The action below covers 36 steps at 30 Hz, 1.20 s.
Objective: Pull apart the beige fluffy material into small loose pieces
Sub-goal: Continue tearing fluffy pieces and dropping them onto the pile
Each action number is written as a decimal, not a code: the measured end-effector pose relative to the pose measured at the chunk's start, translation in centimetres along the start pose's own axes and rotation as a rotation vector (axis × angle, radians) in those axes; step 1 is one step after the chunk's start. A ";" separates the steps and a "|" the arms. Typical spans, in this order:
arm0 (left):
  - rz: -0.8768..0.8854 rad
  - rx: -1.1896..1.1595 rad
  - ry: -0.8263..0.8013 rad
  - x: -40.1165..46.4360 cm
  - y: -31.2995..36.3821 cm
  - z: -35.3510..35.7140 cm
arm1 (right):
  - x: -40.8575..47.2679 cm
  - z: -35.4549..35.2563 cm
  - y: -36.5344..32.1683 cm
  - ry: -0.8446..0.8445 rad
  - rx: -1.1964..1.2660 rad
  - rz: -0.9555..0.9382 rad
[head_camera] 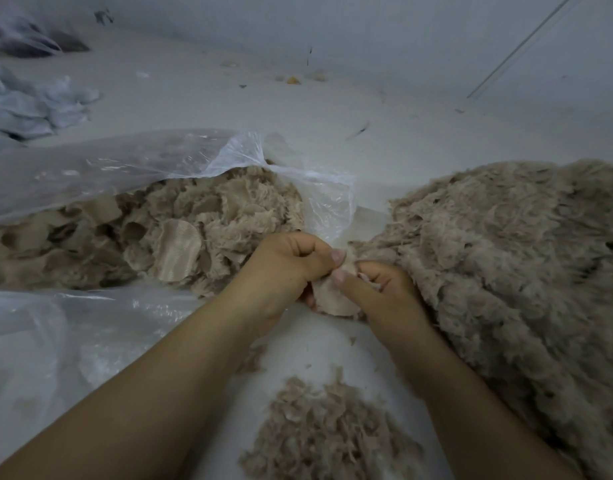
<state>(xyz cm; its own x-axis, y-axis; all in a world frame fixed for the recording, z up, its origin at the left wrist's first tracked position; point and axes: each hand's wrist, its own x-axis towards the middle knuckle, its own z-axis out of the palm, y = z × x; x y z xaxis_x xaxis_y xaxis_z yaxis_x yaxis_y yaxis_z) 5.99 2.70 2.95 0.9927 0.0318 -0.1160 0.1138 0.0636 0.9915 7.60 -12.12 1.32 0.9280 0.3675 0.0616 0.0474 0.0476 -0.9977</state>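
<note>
We see a small beige piece of fluffy fabric with a smooth woven backing (334, 301) held at the centre of the view, just above a pale floor (332, 109). Our left hand (284, 268) grips its left edge with curled fingers, the thumb pressed down on the fabric; our right hand (384, 289) pinches the right edge between thumb and curled fingers. The two thumbs lie close together, nearly touching, over the piece.

To the right, touching our right hand and forearm, lies a large heap of beige long-pile fluffy material (506, 265), reaching the right edge of the view. Below the hands, between our forearms, sits a low mound of small loose beige tufts (329, 431) on the floor, apart from the held piece.

To the left, a clear crumpled plastic bag (125, 161) lies open toward us, filled with beige fabric scraps (177, 230), some pile side up, some showing ribbed backing. The bag's lower film spreads under our left forearm.

Farther off, at upper left, we note a pile of pale grey-blue fabric (28, 102) and a translucent bag of dark material (24, 39). Small bits of debris (293, 79) dot the floor near a pale wall (402, 29). We can read no labels or writing anywhere.
</note>
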 end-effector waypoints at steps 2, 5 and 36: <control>0.019 0.005 -0.002 -0.1 0.0 0.1 | 0.0 0.0 0.0 -0.023 -0.005 -0.033; 0.064 -0.046 0.089 0.1 -0.2 -0.4 | -0.2 0.1 -0.2 -0.027 0.047 -0.025; 0.322 1.607 0.574 1.3 1.4 -4.3 | 0.6 -0.2 0.9 0.211 0.023 0.061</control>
<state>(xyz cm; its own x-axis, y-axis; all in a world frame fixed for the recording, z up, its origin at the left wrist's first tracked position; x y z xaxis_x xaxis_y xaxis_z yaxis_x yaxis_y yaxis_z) 7.23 7.07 3.89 0.8831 0.1867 0.4305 0.2066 -0.9784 0.0007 8.28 -12.02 0.41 0.9858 0.1676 -0.0078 -0.0169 0.0531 -0.9984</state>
